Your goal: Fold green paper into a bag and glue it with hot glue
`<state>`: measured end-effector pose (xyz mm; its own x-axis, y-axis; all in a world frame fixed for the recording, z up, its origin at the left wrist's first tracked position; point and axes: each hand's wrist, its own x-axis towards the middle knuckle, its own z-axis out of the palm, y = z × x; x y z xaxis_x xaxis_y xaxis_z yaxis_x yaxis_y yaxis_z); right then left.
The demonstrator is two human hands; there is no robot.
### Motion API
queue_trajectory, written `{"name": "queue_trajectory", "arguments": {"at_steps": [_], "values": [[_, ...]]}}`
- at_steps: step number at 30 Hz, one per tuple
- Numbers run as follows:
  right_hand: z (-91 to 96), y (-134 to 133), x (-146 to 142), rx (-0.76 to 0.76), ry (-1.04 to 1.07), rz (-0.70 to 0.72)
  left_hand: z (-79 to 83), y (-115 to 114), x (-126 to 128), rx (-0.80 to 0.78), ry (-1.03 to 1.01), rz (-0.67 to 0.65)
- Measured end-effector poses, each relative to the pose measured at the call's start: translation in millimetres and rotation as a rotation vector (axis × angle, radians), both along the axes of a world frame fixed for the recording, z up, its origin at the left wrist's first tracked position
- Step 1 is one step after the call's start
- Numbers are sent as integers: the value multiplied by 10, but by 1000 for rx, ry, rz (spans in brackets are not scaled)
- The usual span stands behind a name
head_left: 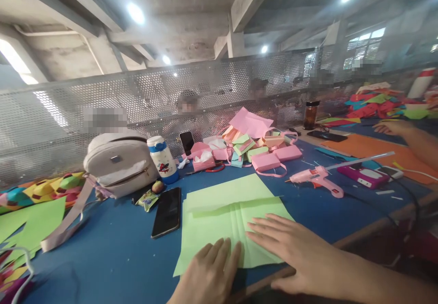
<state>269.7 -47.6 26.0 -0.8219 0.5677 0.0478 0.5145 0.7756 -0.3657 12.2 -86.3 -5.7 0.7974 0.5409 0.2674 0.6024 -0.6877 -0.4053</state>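
Observation:
Light green paper sheets (205, 233) lie stacked on the blue table near its front edge. The top sheet carries several upright crease lines, and its far edge curls up off the sheets below. My left hand (214, 267) rests on the near part of the paper, fingers stretched out and close together. To the right, my right hand (290, 244) lies flat on the paper with its fingers spread. Neither hand grips anything.
A black phone (166, 213) lies left of the paper, by a white backpack (119, 160) and a bottle (163, 160). Behind are folded pink boxes (266, 162). At right lie a pink glue gun (316, 179) and a purple device (362, 176); another person's hand (390, 127) is beyond.

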Motion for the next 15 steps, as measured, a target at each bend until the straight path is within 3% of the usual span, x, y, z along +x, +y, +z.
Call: {"name": "queue_trajectory", "arguments": {"at_steps": [3, 10, 12, 15], "values": [[-24, 48, -19, 46, 44, -80, 110, 79, 19, -67, -22, 11], [67, 308, -119, 277, -146, -233, 388, 367, 34, -198, 7, 284], [68, 358, -153, 332, -171, -234, 374, 422, 51, -166, 18, 265], [-5, 371, -196, 418, -101, -136, 227, 447, 76, -42, 22, 143]]}}
